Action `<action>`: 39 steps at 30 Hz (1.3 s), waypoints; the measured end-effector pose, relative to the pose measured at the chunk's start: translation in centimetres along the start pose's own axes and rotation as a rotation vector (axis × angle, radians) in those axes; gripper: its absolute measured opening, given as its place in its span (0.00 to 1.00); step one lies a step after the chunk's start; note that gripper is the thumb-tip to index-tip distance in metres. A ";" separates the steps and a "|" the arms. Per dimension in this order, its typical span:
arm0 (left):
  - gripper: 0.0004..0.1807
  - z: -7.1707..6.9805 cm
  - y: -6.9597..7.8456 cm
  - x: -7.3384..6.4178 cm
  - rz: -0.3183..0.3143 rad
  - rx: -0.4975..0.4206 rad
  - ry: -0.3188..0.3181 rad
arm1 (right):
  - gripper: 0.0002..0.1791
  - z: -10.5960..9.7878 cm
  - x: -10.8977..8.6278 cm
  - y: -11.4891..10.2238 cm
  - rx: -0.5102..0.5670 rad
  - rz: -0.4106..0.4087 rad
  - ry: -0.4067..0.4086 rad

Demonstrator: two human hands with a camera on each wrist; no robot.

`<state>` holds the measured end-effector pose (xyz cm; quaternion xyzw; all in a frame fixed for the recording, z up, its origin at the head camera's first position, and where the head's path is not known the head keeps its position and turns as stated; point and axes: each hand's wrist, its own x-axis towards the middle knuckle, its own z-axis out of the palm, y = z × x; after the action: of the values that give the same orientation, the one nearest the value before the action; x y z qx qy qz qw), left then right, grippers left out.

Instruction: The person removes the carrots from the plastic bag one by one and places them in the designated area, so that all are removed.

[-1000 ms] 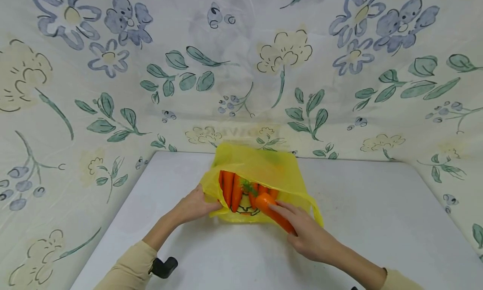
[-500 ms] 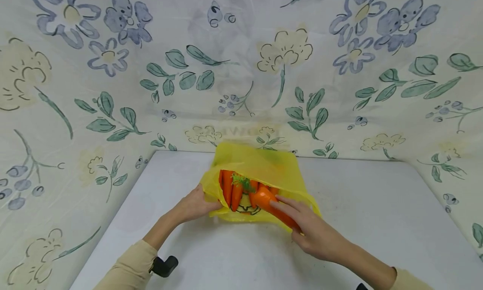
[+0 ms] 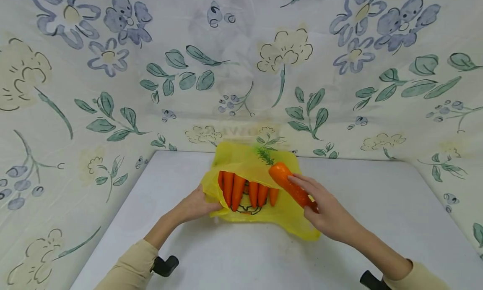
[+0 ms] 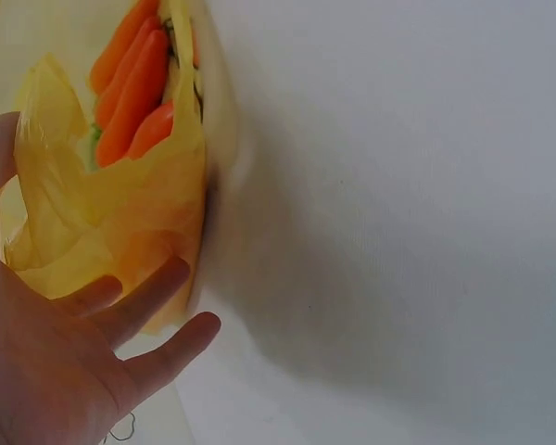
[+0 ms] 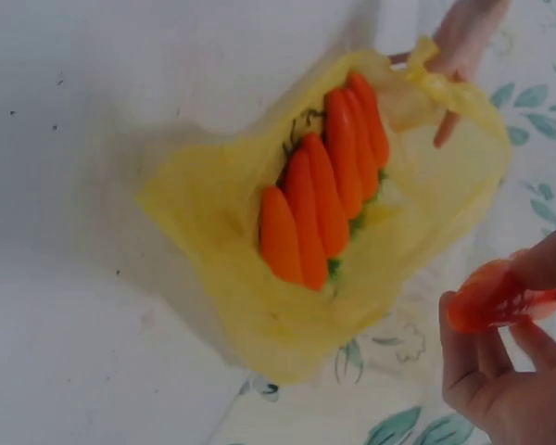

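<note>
A yellow plastic bag (image 3: 281, 212) lies open on the white table (image 3: 377, 227). Several orange carrots (image 3: 245, 192) lie side by side inside it, also seen in the right wrist view as carrots (image 5: 322, 199) in the bag (image 5: 213, 213). My left hand (image 3: 205, 204) grips the bag's left edge; in the left wrist view the left hand (image 4: 74, 362) has bunched yellow plastic (image 4: 111, 213) between thumb and fingers. My right hand (image 3: 311, 197) holds one carrot (image 3: 288, 183) with a green top in the air above the bag's right side. The right wrist view shows the held carrot (image 5: 486, 297) in my fingers.
A floral cloth (image 3: 241, 71) hangs as a backdrop behind the table and along both sides. The bag lies near the table's far edge. Black wrist mounts (image 3: 164, 266) show at the bottom edge.
My right hand has lifted one carrot out of the bag's mouth, up and to the right. The left hand has kept its hold on the bag's edge.
</note>
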<state>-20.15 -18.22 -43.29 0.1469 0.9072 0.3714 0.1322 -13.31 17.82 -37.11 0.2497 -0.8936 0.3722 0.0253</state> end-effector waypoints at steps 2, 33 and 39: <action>0.40 0.0 0.0 0.0 0.002 -0.014 -0.005 | 0.43 -0.5 0.1 0.5 -0.007 0.015 0.046; 0.39 0.0 -0.3 -0.4 0.046 -0.025 -0.052 | 0.33 0.2 0.0 12.2 -0.223 0.505 0.090; 0.38 -0.2 -0.5 -0.6 0.019 -0.033 -0.060 | 0.36 1.2 0.1 12.6 -0.218 0.603 0.046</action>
<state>-19.78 -18.89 -43.42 0.1646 0.8950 0.3832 0.1582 -19.13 24.51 -46.13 -0.0389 -0.9612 0.2704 -0.0393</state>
